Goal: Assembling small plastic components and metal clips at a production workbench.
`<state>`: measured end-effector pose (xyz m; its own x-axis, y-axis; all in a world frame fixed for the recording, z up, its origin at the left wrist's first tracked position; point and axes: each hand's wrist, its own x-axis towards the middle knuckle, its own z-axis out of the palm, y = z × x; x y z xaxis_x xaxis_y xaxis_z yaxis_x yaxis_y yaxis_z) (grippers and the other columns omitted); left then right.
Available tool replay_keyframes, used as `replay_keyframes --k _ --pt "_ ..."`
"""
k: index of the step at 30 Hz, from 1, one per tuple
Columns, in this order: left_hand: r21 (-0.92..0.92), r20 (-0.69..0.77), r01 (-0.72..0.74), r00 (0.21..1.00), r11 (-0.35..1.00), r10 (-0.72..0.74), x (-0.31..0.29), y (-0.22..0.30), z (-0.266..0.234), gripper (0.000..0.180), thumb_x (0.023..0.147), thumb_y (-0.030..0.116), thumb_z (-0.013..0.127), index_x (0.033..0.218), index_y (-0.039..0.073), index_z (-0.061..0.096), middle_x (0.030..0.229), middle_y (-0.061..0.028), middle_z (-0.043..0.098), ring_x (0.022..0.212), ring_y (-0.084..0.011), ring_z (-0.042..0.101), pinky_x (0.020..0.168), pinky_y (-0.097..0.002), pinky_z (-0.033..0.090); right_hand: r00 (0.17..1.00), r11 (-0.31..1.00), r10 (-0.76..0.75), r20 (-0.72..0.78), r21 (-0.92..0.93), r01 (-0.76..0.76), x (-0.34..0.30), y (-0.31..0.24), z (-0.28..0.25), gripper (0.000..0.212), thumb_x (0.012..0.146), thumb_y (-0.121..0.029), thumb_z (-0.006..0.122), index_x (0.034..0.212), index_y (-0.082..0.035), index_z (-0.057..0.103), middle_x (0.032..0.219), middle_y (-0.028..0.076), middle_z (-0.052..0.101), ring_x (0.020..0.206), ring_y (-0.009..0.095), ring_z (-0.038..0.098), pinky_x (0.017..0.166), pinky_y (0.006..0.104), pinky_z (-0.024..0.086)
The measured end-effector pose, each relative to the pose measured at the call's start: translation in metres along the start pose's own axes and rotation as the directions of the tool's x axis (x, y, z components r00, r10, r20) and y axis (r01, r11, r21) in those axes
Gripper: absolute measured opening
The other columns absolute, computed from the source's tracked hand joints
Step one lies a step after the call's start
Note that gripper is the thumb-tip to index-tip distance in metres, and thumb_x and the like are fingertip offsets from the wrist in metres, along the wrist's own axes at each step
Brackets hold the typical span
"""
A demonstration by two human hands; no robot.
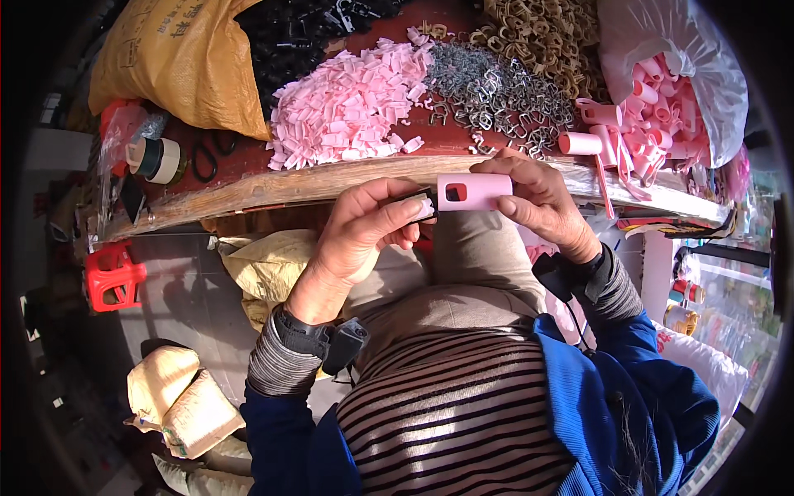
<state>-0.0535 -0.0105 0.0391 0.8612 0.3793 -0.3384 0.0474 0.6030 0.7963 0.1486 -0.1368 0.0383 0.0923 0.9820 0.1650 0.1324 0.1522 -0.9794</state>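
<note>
In front of my lap, my left hand (372, 223) pinches a small black plastic part (428, 205) with a pale pink piece pressed against it under the thumb. My right hand (542, 198) grips a pink plastic sleeve (480, 192) between thumb and fingers. A dark rectangular window shows near the sleeve's left end, and that end meets the black part; how far one sits inside the other cannot be made out. Just beyond the hands, a heap of small pale pink plastic pieces (347, 103) lies on the red tabletop (434, 147).
Metal hooks (504, 95) and brass-coloured clips (542, 37) are piled behind. A plastic bag (678, 41) at right spills pink sleeves; a yellow sack (178, 66) with black parts stands left. Tape rolls (157, 159) and scissors (207, 155) lie near the wooden edge (248, 183). A red stool (114, 277) stands on the floor.
</note>
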Motion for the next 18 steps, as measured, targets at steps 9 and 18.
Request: replay_keyframes --k 9,18 --pt "0.104 -0.002 0.089 0.996 0.991 -0.09 0.002 -0.003 -0.008 0.026 0.08 0.014 0.057 0.1 -0.002 0.054 0.082 -0.0075 0.06 0.063 -0.0085 0.056 0.055 -0.0173 0.046 0.984 0.988 0.002 0.176 -0.15 0.025 0.001 -0.001 0.001 0.047 0.074 -0.033 0.062 0.101 0.005 0.054 0.084 0.011 0.054 0.08 0.02 0.052 0.072 0.0295 0.041" --pt "0.135 -0.01 0.171 0.985 0.976 -0.172 0.002 -0.006 -0.014 0.028 0.081 0.016 0.056 0.101 -0.004 0.054 0.084 -0.0084 0.06 0.068 -0.0111 0.059 0.058 -0.0181 0.048 0.979 0.988 0.05 0.196 -0.153 -0.02 0.0 0.014 0.009 0.048 0.074 -0.036 0.06 0.103 0.003 0.054 0.084 0.01 0.053 0.079 0.021 0.053 0.071 0.0308 0.042"
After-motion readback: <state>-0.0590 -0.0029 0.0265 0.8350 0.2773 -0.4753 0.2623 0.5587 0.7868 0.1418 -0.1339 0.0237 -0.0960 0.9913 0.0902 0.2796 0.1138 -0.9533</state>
